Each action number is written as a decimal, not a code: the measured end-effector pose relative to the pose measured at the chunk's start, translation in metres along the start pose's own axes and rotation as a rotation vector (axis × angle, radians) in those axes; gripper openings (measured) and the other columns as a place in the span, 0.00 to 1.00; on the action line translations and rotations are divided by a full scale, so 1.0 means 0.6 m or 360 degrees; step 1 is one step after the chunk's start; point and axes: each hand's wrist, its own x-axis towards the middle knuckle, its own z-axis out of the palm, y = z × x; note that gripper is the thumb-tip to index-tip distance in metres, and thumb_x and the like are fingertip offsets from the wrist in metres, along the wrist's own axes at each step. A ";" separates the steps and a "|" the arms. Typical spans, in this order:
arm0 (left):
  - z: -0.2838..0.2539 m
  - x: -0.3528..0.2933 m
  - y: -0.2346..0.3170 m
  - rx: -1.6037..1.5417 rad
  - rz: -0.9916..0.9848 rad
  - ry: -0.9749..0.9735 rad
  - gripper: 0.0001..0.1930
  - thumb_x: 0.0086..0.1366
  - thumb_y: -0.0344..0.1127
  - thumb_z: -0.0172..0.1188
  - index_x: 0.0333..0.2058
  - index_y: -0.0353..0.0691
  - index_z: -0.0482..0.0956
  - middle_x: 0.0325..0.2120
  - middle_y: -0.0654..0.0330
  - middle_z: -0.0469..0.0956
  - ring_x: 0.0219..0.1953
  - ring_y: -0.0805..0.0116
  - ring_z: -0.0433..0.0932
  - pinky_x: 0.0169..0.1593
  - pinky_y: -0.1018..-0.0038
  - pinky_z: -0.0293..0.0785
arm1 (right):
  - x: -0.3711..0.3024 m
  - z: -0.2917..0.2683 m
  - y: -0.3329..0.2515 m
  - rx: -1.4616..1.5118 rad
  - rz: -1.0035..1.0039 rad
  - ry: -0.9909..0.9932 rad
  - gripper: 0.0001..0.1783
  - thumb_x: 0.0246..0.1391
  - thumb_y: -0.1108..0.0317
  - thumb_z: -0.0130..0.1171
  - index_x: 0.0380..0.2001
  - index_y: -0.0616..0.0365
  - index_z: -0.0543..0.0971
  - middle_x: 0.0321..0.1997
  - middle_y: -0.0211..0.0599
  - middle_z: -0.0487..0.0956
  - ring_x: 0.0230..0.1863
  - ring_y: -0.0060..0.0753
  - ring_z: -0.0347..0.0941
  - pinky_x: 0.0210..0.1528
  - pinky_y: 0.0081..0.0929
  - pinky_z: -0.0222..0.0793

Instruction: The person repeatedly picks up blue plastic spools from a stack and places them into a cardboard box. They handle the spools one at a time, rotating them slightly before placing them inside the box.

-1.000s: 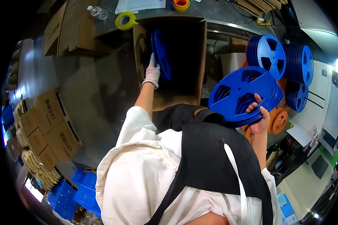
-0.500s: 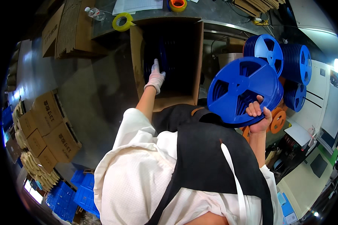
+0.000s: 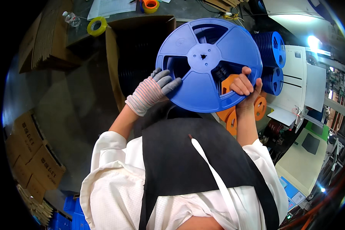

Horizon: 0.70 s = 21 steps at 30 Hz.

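Head view, near to far. Closest at 6 o'clock was the person's white coat (image 3: 115, 184) under a dark apron (image 3: 188, 161), with both forearms rising toward 12.

Left hand (image 3: 151, 92), in a striped knit glove, lay with fingers spread flat against the lower-left face of the blue reel (image 3: 209, 65). It was not closed round anything, just pressing and steadying. Right hand (image 3: 243, 86), bare, was clamped on the reel's rim at about 4 o'clock, thumb over the front flange, fingers curled behind.

The reel was held up at centre frame, above the open cardboard box (image 3: 119, 53) at 11 o'clock, whose dark interior appeared to hold more reels. I could not tell how many.

Further out: orange reels (image 3: 234, 119) just behind the right wrist at 4 o'clock, and a stack of blue reels (image 3: 272, 53) at 2 o'clock. A yellow tape roll (image 3: 97, 27) and an orange tape roll (image 3: 151, 4) sat on the table at 12. Flat cartons (image 3: 30, 153) were stacked at 8 o'clock.

Risks, as I judge them:
- Only one hand really gripped. A one-sided rim pinch could let the reel pivot and drop.
- The glove could slip on smooth plastic.
- The reel blocked the view of the box, so the flange could catch the box edge.
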 end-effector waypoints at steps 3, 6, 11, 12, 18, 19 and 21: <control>-0.003 -0.040 0.008 -0.0287 -0.0264 0.0068 0.26 0.55 0.28 0.60 0.55 0.41 0.71 0.43 0.52 0.76 0.50 0.49 0.75 0.58 0.63 0.71 | 0.022 0.061 0.021 -0.0616 -0.0118 0.0533 0.37 0.56 0.54 0.60 0.59 0.70 0.63 0.36 0.36 0.75 0.30 0.27 0.68 0.36 0.24 0.66; -0.001 -0.099 0.013 -0.1866 -0.0937 0.0650 0.16 0.64 0.21 0.54 0.50 0.38 0.74 0.43 0.57 0.79 0.47 0.60 0.79 0.52 0.68 0.75 | 0.031 0.077 0.018 -0.0727 -0.0004 0.0774 0.31 0.56 0.60 0.58 0.57 0.71 0.66 0.39 0.38 0.75 0.33 0.28 0.69 0.38 0.26 0.68; -0.043 -0.152 0.016 -0.2879 -0.1290 0.1056 0.15 0.63 0.31 0.62 0.48 0.41 0.74 0.39 0.60 0.79 0.44 0.59 0.80 0.52 0.63 0.76 | -0.017 -0.027 0.005 -0.0710 0.0055 0.0665 0.20 0.57 0.66 0.58 0.51 0.64 0.73 0.35 0.33 0.74 0.35 0.26 0.68 0.38 0.26 0.68; -0.044 -0.167 0.020 -0.2940 -0.1303 0.1121 0.16 0.62 0.32 0.63 0.48 0.42 0.74 0.39 0.60 0.79 0.44 0.58 0.80 0.52 0.62 0.77 | -0.020 -0.027 0.020 -0.0741 0.0028 0.0723 0.20 0.57 0.66 0.59 0.51 0.64 0.73 0.35 0.33 0.74 0.35 0.26 0.69 0.39 0.25 0.69; -0.027 -0.212 0.041 -0.3342 -0.1110 0.1258 0.23 0.63 0.28 0.60 0.57 0.42 0.69 0.39 0.60 0.78 0.45 0.58 0.80 0.53 0.66 0.79 | -0.021 0.010 0.077 -0.0827 -0.0058 0.0768 0.37 0.47 0.55 0.70 0.59 0.54 0.69 0.55 0.36 0.74 0.51 0.29 0.72 0.42 0.23 0.72; -0.024 -0.215 0.043 -0.3363 -0.1110 0.1255 0.21 0.63 0.28 0.61 0.55 0.42 0.70 0.39 0.60 0.79 0.45 0.57 0.80 0.51 0.65 0.80 | -0.023 0.008 0.075 -0.0827 -0.0043 0.0748 0.40 0.45 0.53 0.71 0.60 0.53 0.68 0.56 0.37 0.74 0.53 0.30 0.72 0.43 0.23 0.73; -0.021 -0.218 0.047 -0.3406 -0.1114 0.1248 0.17 0.62 0.30 0.62 0.50 0.42 0.73 0.38 0.59 0.79 0.44 0.56 0.81 0.47 0.62 0.82 | -0.022 0.011 0.081 -0.0826 -0.0010 0.0711 0.45 0.42 0.49 0.72 0.61 0.53 0.67 0.57 0.39 0.74 0.57 0.34 0.71 0.45 0.24 0.73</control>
